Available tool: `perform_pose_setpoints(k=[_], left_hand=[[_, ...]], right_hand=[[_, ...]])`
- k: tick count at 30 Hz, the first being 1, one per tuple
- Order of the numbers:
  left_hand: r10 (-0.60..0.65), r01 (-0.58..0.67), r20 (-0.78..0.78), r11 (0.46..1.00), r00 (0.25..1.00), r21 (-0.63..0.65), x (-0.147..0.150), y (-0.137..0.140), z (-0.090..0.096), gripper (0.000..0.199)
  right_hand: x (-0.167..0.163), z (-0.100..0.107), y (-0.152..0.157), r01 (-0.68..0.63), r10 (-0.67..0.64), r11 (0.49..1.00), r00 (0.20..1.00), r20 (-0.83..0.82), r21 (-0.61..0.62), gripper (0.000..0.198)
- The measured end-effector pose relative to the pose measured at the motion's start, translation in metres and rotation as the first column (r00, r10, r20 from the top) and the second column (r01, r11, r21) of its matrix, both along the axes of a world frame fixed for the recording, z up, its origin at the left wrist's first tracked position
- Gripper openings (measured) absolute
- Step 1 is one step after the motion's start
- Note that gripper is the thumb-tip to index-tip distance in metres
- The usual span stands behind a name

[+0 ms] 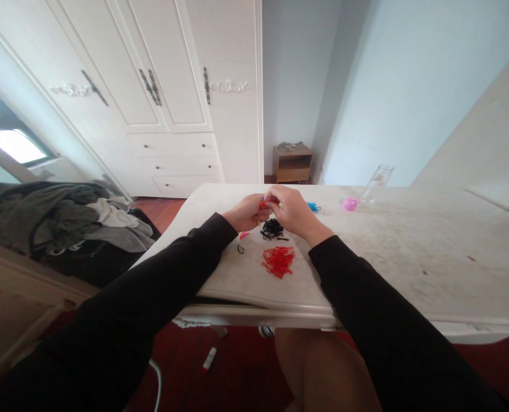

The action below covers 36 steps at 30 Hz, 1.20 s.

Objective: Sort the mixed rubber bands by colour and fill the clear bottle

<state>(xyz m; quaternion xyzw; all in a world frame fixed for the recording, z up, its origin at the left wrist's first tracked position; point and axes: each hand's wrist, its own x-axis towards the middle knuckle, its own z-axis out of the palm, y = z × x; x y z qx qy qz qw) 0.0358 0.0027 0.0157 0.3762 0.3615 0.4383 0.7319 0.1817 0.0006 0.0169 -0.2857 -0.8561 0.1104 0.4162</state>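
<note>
Over the table, my left hand [253,212] and my right hand [286,207] meet with fingers closed. A red rubber band [262,204] shows between their fingertips, both hands pinching at it. Bits of yellow and blue show about the fingers; below my left hand are a pink piece [243,234] and a black loop [241,249]. Whether these join into one strand I cannot tell. Just under the hands lies a pile of black rubber bands [272,229]. Nearer me is a pile of red rubber bands [279,262]. Blue bands [313,207] lie partly hidden beyond my right wrist.
The white table [409,257] carries a pink ball-like object [350,203] and a clear glass bottle [377,184] at the far right. Clothes [87,223] are heaped at the left. Behind the table stand a white wardrobe [173,103] and a small wooden cabinet [293,163].
</note>
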Motion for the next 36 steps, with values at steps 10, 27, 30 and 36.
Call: perform_pose_setpoints(k=[10, 27, 30, 36], left_hand=[[-0.020, 0.027, 0.074, 0.996, 0.997, -0.087, -0.006, 0.003, 0.004, 0.042], [-0.143, 0.143, 0.019, 0.989, 0.990, -0.038, 0.003, -0.009, 0.005, 0.035], [-0.136, 0.136, -0.004, 0.991, 0.991, -0.012, 0.005, -0.012, 0.003, 0.035], [-0.130, 0.129, -0.015, 0.990, 0.991, -0.054, 0.005, -0.013, 0.004, 0.037]], right_hand=[[0.035, 0.022, -0.014, -0.326, 0.388, 0.701, 0.921, -0.044, -0.634, 0.012], [0.027, 0.014, -0.008, 0.005, -0.047, 0.969, 0.985, -0.163, -0.249, 0.021], [0.018, 0.009, -0.007, 0.027, -0.042, 0.992, 0.991, -0.123, -0.126, 0.014], [0.023, 0.012, -0.001, 0.111, -0.145, 0.978, 0.970, -0.197, -0.176, 0.011]])
